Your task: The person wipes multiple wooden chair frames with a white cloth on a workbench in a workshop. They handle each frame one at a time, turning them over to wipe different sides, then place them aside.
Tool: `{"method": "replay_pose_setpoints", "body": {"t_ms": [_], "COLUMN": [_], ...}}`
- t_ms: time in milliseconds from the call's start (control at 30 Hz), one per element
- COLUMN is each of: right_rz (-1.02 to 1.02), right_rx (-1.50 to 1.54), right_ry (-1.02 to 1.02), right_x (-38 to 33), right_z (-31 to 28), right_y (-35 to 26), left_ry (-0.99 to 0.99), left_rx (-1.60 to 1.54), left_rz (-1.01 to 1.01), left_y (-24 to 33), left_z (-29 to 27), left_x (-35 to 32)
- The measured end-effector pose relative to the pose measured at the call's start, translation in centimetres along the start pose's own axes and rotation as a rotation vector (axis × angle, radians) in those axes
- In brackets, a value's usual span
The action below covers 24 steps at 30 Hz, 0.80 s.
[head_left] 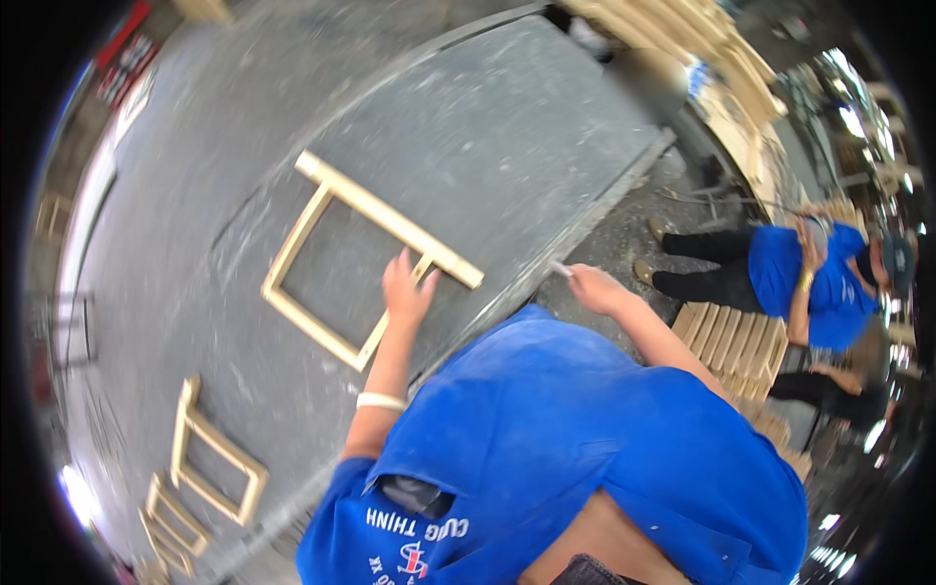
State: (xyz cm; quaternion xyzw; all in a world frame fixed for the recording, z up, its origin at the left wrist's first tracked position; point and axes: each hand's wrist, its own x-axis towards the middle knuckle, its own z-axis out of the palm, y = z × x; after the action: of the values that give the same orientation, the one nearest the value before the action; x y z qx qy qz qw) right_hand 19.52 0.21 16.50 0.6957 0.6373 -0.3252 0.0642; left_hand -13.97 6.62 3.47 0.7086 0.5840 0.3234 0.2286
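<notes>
White capital lettering (417, 524) runs upside down across the wearer's blue shirt (526, 390), low in the frame (legible, even so), with smaller characters below, beside a red emblem (412, 560). At right, the co-worker's shirt (780, 268) bears a mark too small to read.

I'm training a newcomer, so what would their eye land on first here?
The big frame on the gray table, left of center, comes first, with the left hand at one bar. Then the blue shirt fills the lower middle. A co-worker in blue shows at right.
</notes>
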Motion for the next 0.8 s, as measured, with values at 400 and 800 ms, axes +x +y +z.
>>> {"method": "replay_pose_setpoints", "body": {"t_ms": [400, 800], "right_rz": [0.017, 0.249], "right_rx": [0.099, 0.206], "right_ry": [-0.089, -0.078], "right_x": [-1.5, -6.5], "right_z": [4.4, 5.5], "right_y": [6.6, 11.5], "left_ry": [-0.278, 0.178], "left_rx": [0.289, 0.501], "left_rz": [-0.207, -0.273], "left_y": [4.4, -4.3], "left_z": [2.2, -4.1], "left_x": [2.2, 16.0]}}
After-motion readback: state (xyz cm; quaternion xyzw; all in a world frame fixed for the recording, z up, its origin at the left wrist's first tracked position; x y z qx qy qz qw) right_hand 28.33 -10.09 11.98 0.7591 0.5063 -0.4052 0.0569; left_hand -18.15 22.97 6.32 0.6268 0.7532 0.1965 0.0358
